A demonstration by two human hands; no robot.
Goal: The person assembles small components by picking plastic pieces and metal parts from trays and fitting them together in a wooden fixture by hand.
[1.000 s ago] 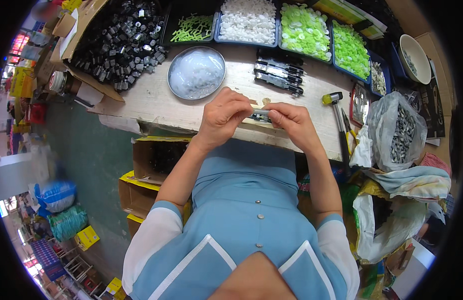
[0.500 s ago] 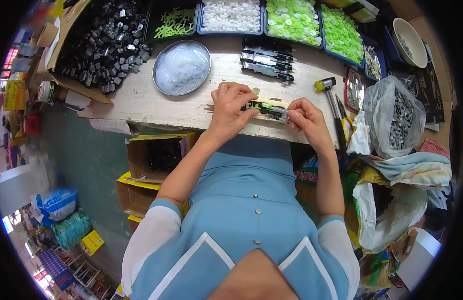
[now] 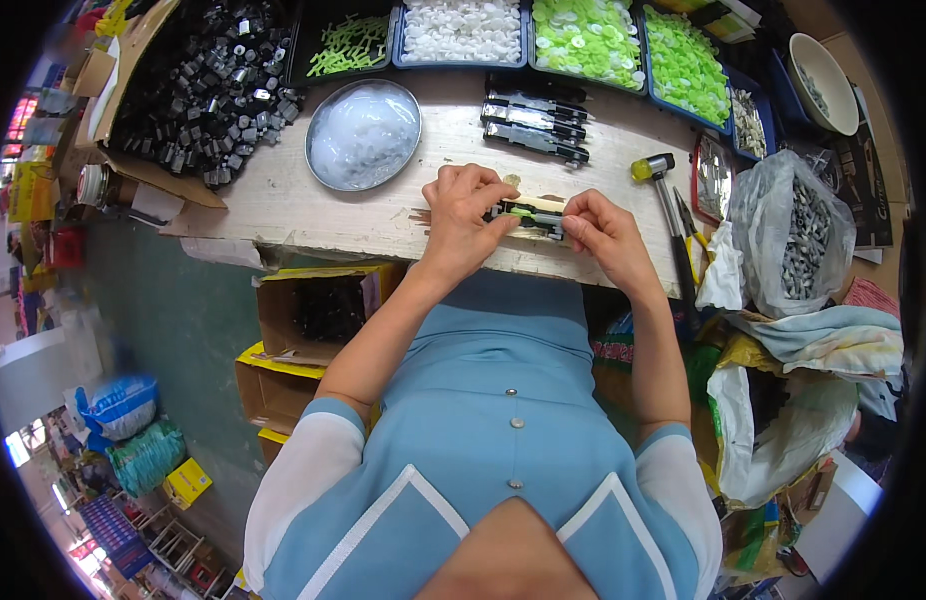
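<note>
Holding dark assembly (image 3: 534, 221), fingers (image 3: 495, 191) at both ends

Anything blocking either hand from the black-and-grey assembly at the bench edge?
Nothing visible. The left hand grips the left end of the black-and-grey assembly; the right hand has its fingertips at the right end. The hammer lies off to the right.

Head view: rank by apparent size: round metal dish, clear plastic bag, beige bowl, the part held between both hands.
1. Clear plastic bag
2. Round metal dish
3. Beige bowl, seen tilted
4. Held part, partly hidden by fingers, so judged on its visible portion
</note>
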